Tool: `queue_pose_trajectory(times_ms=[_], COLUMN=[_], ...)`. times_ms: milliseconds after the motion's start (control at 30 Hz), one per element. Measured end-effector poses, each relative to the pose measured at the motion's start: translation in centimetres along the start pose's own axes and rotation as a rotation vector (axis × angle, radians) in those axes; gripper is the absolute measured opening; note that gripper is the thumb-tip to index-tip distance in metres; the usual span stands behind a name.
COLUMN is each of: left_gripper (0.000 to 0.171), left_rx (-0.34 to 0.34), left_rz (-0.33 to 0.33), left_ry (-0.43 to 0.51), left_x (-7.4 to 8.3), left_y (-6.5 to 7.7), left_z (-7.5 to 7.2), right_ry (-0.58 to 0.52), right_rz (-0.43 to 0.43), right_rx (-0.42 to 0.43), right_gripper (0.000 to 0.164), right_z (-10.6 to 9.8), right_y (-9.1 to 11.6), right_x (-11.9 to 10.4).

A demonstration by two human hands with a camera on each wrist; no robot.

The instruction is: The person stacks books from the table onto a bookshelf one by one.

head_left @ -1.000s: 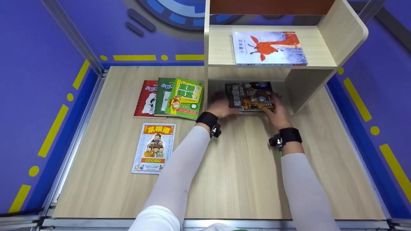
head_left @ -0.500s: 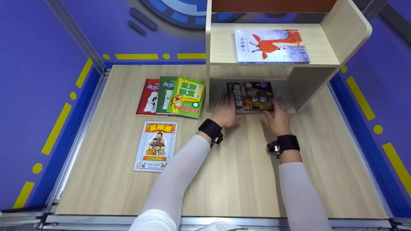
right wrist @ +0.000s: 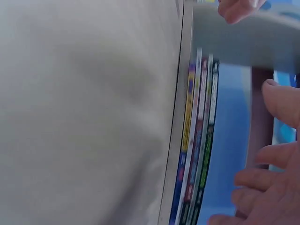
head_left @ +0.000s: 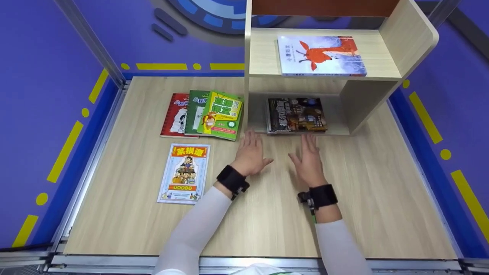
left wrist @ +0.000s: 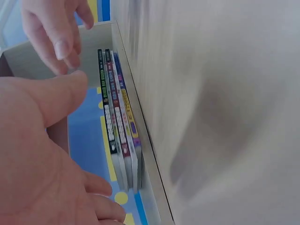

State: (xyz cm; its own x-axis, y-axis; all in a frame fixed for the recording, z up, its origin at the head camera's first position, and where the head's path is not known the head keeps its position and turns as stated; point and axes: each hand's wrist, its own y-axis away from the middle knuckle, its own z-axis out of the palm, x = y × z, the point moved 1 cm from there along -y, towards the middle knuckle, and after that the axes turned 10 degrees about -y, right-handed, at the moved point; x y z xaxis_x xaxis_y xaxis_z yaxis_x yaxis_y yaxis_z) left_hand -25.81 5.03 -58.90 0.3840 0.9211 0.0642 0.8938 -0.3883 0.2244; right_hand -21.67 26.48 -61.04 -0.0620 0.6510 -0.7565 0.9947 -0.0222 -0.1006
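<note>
Book stack [head_left: 297,115], flat on lower shelf [head_left: 337,114]: head view shows the dark upper face; wrist views add three coloured spines [left wrist: 115,93]. Left hand [head_left: 250,156], right hand [head_left: 310,163]: just before shelf, fingers straight, thumbs wide.

Stacked books [head_left: 300,114]: dark multicoloured top cover; spines black, maroon, yellow-purple. Giraffe book [head_left: 321,56]: orange-red animal, white-lilac ground. Cartoon paperback [head_left: 184,173]: pale-blue border, yellow-on-red title. Surface [head_left: 275,225]: pale wood grain.

3 overlapping books [head_left: 195,115], just 1 loner book [head_left: 184,173]; 1 upper-shelf book [head_left: 321,56], 3 stacked books [head_left: 297,115]; 2 hands [head_left: 249,156], 2 wristbands [head_left: 231,178], 1 bookshelf [head_left: 263,51]
</note>
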Motion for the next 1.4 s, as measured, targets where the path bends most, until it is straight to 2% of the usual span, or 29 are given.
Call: queue_pose_trajectory(times_ms=[67,200,367,467,767,867,1033,1200,1400], left_gripper=[0.098,0.097,0.096,0.095,0.093,0.093,0.095,0.099,0.106], left_rx=[0.017,0.057,0.067,0.071,0.133,0.15,0.177,0.2,0.176], left_rz=[0.0,-0.024,-0.13,-0.176,-0.187,-0.2,-0.264,-0.364,-0.51], left_ry=[0.014,0.107,0.196,0.214,0.288,0.306,0.373,0.42,0.486], left_x=[-0.7,-2.2,-4.2,-4.6,-3.5,-3.7,-4.5,-5.8,-9.2], left_y=[1.1,3.7,7.5,8.9,10.3,10.6,11.2,12.1,13.1], left_z=[0.3,1.4,3.9,4.9,4.5,4.3,4.0,3.5,3.1], right_ry=[0.006,-0.014,-0.042,-0.05,-0.077,-0.101,-0.16,-0.183,-0.305], right_rz=[0.006,0.039,0.027,0.01,0.012,0.006,0.015,-0.01,-0.042], right_rx=[-0.02,-0.067,-0.101,-0.103,-0.129,-0.132,-0.155,-0.2,-0.24], right_gripper=[0.083,0.085,0.087,0.086,0.086,0.086,0.085,0.084,0.08], right_z=[0.7,2.1,3.9,4.5,4.3,4.5,5.2,6.3,7.2], right_y=[1.0,2.7,4.2,4.6,5.3,5.5,6.1,6.6,7.5], right_x=[-0.5,-1.2,-2.3,-2.9,-4.4,-4.7,-5.0,-6.0,-7.4])
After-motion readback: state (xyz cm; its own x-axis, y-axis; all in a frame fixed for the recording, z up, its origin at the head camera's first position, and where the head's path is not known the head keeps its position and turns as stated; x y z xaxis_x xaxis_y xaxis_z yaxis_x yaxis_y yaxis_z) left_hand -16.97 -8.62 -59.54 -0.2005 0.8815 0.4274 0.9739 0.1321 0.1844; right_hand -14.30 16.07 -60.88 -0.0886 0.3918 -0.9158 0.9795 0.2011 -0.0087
